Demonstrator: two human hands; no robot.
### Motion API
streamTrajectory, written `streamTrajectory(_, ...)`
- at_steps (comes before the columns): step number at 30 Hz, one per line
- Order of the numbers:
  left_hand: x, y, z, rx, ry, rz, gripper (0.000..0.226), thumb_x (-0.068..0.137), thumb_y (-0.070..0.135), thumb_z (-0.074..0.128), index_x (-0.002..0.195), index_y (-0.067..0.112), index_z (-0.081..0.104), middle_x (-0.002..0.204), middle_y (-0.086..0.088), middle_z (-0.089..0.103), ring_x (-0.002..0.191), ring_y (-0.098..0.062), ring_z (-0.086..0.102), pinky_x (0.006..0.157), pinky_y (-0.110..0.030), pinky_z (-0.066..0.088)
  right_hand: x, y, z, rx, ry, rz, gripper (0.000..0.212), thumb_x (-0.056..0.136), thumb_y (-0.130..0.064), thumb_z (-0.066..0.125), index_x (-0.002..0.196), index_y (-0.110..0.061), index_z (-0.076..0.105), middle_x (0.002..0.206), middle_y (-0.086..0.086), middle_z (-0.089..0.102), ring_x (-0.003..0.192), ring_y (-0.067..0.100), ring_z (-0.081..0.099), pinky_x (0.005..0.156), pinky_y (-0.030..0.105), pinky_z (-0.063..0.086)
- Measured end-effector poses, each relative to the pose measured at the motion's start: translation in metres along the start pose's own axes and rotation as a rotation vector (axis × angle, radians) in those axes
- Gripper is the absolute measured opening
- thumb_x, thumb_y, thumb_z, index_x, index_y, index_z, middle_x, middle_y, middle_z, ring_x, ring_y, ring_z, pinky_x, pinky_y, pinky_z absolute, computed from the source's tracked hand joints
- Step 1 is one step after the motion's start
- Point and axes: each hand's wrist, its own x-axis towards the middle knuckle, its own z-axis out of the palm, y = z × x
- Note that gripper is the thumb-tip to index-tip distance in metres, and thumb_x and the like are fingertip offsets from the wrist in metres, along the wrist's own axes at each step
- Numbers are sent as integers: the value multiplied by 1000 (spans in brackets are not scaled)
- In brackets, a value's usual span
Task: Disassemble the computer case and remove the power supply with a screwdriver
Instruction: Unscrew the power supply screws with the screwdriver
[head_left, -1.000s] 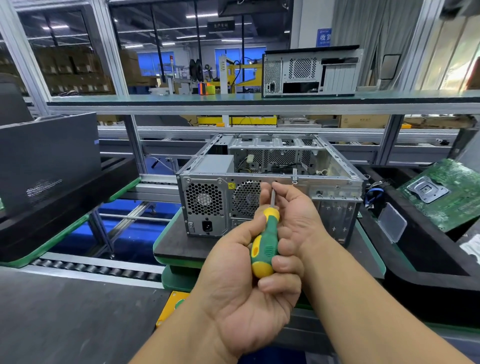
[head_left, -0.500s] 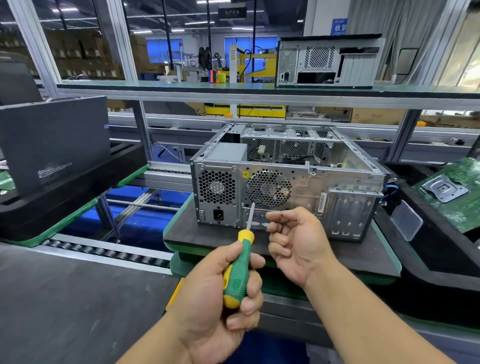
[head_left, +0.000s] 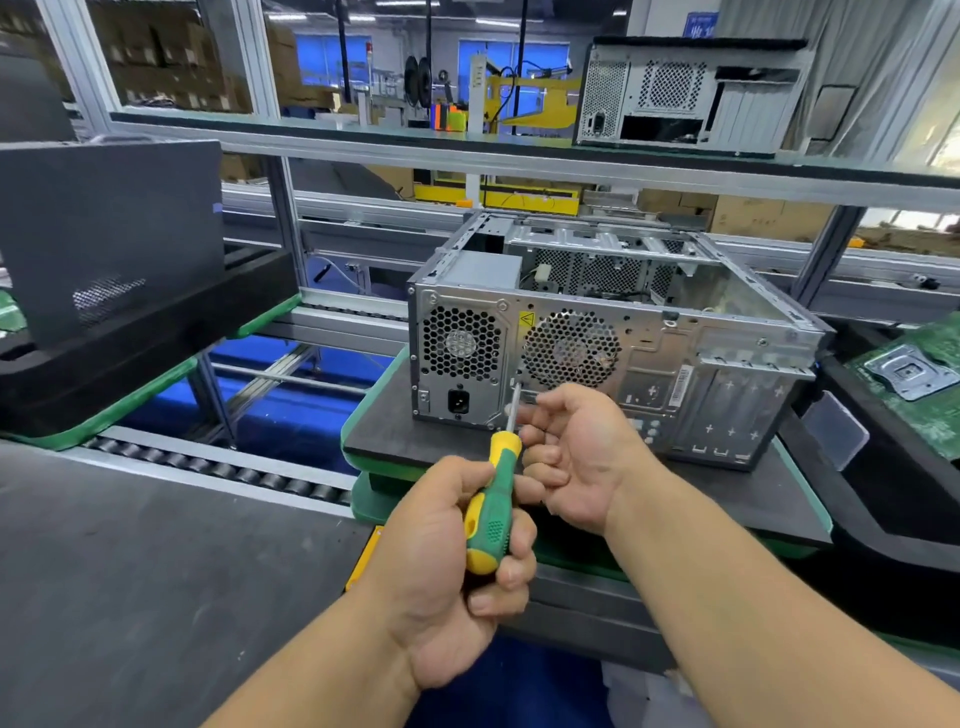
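Since the earlier frame I have brought the screwdriver (head_left: 492, 506) up and forward, so its tip now sits at the rear panel of the computer case (head_left: 613, 338), close to a screw point by the lower right corner of the power supply (head_left: 460, 358); whether the tip is seated I cannot tell.

Left hand (head_left: 457, 561): fingers clamped round the green and yellow handle. Right hand (head_left: 576, 457): fingers curled loosely together beside the bare steel shaft, steadying it, gripping nothing I can make out.

Step in hand, by my judgement: releasing the supply's rear fixing screws. The next move calls for the tip square in the screw head, firm axial pressure, and turning without slipping across the thin sheet metal.

Location: the case lies on a dark mat (head_left: 395, 441) with a green edge, towards the far side of the worktop; the supply remains fitted in the case's left rear corner.

Materials: grey stamped steel, matt, with honeycomb vent perforations and a black mains socket (head_left: 458, 401). The side panel is off, leaving the interior open from above. The handle looks rubbery and moulded.
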Motion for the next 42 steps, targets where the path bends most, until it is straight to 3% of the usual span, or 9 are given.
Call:
streamTrajectory(4, 4, 2, -2, 47, 14, -4, 31, 96, 33, 47, 110, 8, 58, 63, -9, 47, 45, -16, 36, 39, -18, 15, 6, -1, 3, -85, -65, 3, 32, 94, -28, 55, 84, -6, 75, 61, -1, 46, 46, 7, 23, 42, 18, 11)
streamTrajectory(14, 13, -2, -9, 124, 27, 16, 28, 100, 36, 49, 115, 13, 55, 63, -9, 49, 44, -15, 37, 34, -18, 22, 9, -1, -1, -80, -142, -3, 28, 106, -27, 49, 112, -8, 69, 64, -1, 45, 46, 6, 26, 43, 20, 13)
streamTrajectory(20, 16, -5, -10, 225, 98, 65, 46, 102, 37, 52, 122, -5, 55, 62, -8, 50, 43, -15, 39, 36, -17, 21, 11, -1, -4, -88, -184, -14, 31, 107, -28, 48, 118, -9, 70, 68, -2, 44, 47, 7, 27, 43, 19, 16)
streamTrajectory(22, 15, -4, -10, 278, 128, 90, 44, 100, 37, 54, 121, -1, 58, 62, -8, 51, 43, -15, 40, 36, -16, 21, 12, 0, -4, -89, -195, -30, 31, 107, -29, 49, 119, -11, 71, 70, -2, 44, 50, 7, 27, 43, 19, 17)
streamTrajectory(34, 13, -3, -9, 279, 138, 53, 42, 99, 37, 57, 120, 1, 62, 61, -7, 52, 44, -14, 41, 35, -17, 22, 11, 1, -10, -72, -189, -33, 27, 106, -26, 50, 109, -11, 72, 67, -1, 46, 47, 8, 30, 50, 22, 15)
streamTrajectory(42, 12, -3, -10, 282, 150, 58, 38, 99, 37, 57, 114, 4, 67, 61, -7, 52, 44, -13, 42, 36, -17, 23, 12, 0, -10, -65, -195, -16, 27, 106, -26, 50, 110, -10, 72, 67, -1, 48, 48, 8, 30, 42, 19, 20)
